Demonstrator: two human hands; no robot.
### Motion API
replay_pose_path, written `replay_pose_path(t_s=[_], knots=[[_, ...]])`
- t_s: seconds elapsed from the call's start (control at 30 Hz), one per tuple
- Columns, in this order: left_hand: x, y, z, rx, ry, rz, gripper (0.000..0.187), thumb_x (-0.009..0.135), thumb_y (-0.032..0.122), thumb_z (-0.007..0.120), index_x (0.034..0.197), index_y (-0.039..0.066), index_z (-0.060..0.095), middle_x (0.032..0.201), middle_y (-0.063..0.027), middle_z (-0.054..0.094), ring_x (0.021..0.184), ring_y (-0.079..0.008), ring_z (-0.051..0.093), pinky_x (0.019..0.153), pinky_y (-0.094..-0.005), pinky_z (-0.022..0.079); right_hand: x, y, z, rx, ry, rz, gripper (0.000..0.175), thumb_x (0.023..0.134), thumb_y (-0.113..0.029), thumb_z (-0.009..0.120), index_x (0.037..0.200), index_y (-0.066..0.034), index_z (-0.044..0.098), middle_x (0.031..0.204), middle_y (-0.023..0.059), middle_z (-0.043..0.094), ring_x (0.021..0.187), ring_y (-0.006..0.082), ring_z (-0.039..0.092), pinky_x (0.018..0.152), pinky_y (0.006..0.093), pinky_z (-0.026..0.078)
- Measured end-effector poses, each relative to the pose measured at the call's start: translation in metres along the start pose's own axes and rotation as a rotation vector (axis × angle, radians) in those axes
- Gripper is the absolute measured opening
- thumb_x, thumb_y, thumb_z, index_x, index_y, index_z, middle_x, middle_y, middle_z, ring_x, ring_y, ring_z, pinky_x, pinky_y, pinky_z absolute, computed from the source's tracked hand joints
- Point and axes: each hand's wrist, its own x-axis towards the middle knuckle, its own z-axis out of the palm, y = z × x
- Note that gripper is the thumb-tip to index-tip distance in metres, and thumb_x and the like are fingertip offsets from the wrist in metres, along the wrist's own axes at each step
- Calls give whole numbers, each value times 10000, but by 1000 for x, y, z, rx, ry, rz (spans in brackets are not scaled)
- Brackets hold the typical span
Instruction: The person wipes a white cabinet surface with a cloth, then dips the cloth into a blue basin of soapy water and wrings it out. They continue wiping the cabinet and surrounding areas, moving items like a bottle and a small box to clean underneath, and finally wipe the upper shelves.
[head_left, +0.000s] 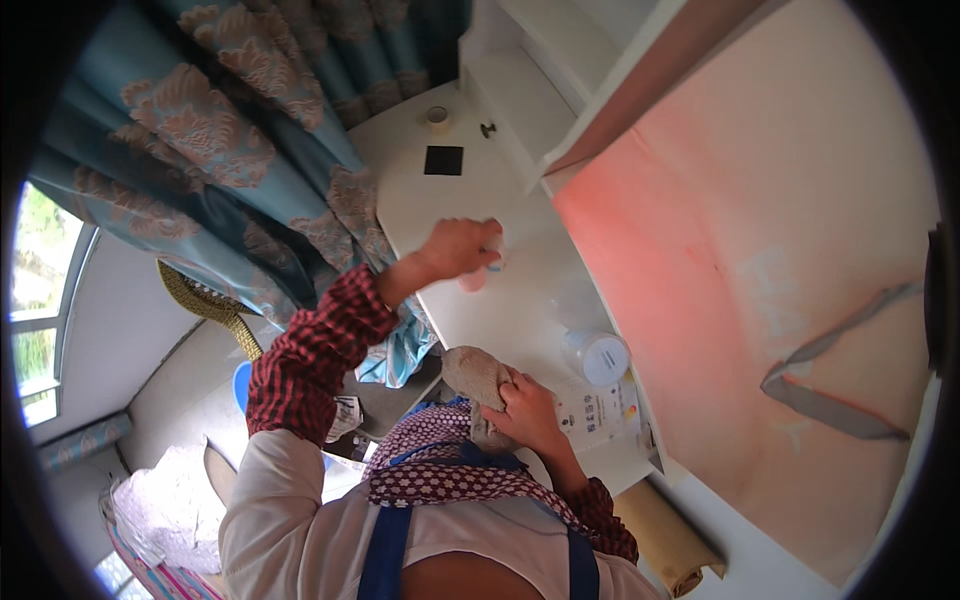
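Note:
My left hand (459, 249) reaches over the white tabletop (420, 202) with its fingers closed on a small, pale translucent object (495, 251); motion blur hides its exact kind. Just below that hand a pink blurred patch shows on the tabletop. Close to my body, at the table's near edge, my right hand (529, 411) grips a bunched beige-grey cloth (476, 375). Part of the cloth hangs down over my patterned apron. To the right of the cloth, a clear plastic container with a white lid (604, 360) lies on the table.
A roll of tape (437, 116), a black square (443, 160) and a small metal knob (488, 130) are at the table's far end. White shelving (525, 90) and a pinkish panel (705, 262) border the right. Blue patterned curtains (247, 142) hang left. A printed sheet (592, 412) lies near the container.

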Motion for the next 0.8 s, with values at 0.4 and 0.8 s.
replay_pose_path(t_s=[0.4, 0.8], knots=[[-15, 87, 59, 206, -69, 172, 303, 813, 288, 684, 1033, 112, 573, 886, -79, 668, 872, -260, 656, 858, -417, 462, -30, -5, -6, -42, 81, 118, 407, 689, -328, 733, 858, 31, 644, 1166, 184, 618, 943, 343, 612, 789, 438, 509], [-22, 76, 0, -1060, 103, 37, 359, 894, 283, 639, 1194, 97, 572, 1101, -96, 649, 1061, -197, 607, 988, -393, 426, -71, 15, -21, 639, 187, 565, 374, 811, -322, 678, 918, 35, 657, 1099, 170, 652, 840, 324, 650, 756, 380, 521]])
